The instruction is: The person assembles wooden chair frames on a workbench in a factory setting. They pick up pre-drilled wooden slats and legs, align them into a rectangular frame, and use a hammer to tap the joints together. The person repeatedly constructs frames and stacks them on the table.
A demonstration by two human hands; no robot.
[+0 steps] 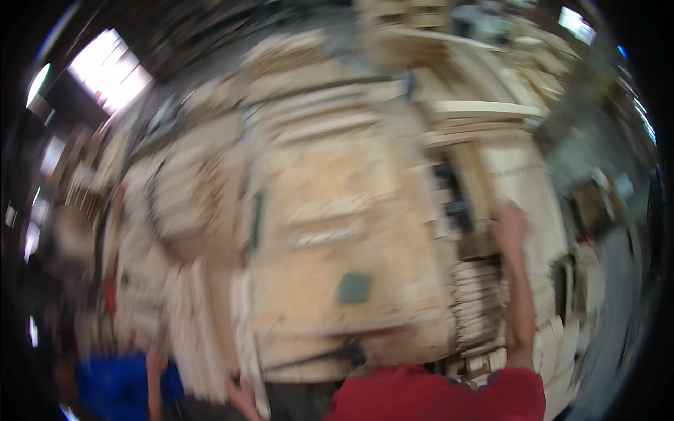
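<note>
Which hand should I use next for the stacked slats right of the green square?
Probably your right hand: its forearm extends beside the stacked slats, and the hand is just beyond them. Your left hand is low on the opposite side, near long wood strips.

Right hand (pixel 512 226) far forward, left hand (pixel 243 397) close in

The right hand (pixel 512 226) is near a board (pixel 473 177), the left hand (pixel 242 397) beside strips (pixel 244 326).

Long, pale wooden strip (pixel 246 330), blurred, lying lengthwise at lower left; at right, a browner wooden board (pixel 476 179) lying lengthwise beyond stacked short slats (pixel 479 298).
</note>
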